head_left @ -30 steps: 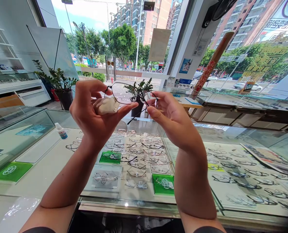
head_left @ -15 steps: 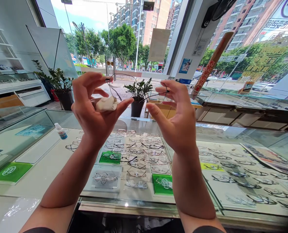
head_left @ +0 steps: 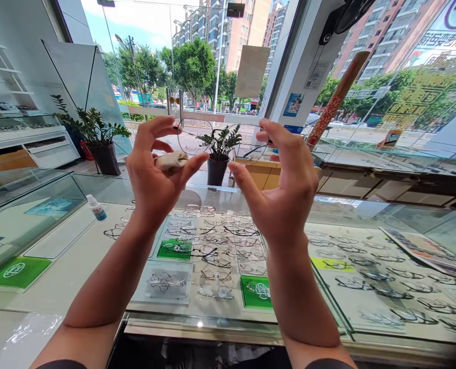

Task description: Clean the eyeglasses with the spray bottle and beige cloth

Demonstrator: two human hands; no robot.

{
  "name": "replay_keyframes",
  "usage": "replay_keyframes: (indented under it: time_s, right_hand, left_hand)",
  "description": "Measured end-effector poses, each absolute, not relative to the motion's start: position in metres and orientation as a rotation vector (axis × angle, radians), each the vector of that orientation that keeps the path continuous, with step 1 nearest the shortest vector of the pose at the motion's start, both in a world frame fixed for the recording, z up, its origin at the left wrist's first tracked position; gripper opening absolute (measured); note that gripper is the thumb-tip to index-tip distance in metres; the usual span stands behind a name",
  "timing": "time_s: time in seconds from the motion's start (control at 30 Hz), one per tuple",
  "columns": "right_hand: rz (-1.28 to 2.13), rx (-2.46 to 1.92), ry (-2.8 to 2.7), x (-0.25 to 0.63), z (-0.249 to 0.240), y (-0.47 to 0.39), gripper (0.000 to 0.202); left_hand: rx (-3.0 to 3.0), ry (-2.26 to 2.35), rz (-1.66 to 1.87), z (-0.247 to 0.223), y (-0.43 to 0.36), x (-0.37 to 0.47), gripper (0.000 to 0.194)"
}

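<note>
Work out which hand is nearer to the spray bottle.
Left. The left hand is raised, to the right of the bottle; the right hand is farther right.

Bright daylight is admitted through the storefront window (head_left: 116, 31); the sky (head_left: 147, 23) is partly bleached to white. The left hand (head_left: 149, 164) and right hand (head_left: 287, 189) are softly shaded, backlit. Eyeglasses (head_left: 194, 136): thin rims, poorly separated from the bright background. Glass display case (head_left: 251, 330): front edge marked by a hard glint. Periphery stretched; lower right corner darkened, blurred.
</note>
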State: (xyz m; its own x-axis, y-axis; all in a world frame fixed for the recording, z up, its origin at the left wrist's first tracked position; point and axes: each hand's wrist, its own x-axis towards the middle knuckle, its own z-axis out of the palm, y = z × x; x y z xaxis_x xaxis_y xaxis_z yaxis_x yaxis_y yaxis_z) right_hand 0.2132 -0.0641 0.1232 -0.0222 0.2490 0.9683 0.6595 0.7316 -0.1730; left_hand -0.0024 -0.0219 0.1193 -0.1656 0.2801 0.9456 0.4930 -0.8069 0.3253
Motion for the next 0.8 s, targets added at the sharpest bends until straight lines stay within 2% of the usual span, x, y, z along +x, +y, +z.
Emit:
replay_keyframes:
  time_s: [0.23, 0.53, 0.8]
  right_hand:
    - [-0.410, -0.784, -1.613, 0.213, 0.122, -0.062, 0.052]
    - [-0.566, -0.757, -1.618, 0.212, 0.122, -0.062, 0.048]
    - [-0.511, -0.799, -1.601, 0.214, 0.121, -0.055, 0.046]
  left_hand:
    - [-2.262, -1.038, -2.241, 0.117, -0.011, -0.004, 0.063]
    - [-2.394, -1.033, -2.211, 0.118, -0.002, -0.005, 0.062]
    - [-1.952, -0.936, -2.208, 0.107, -0.002, 0.001, 0.059]
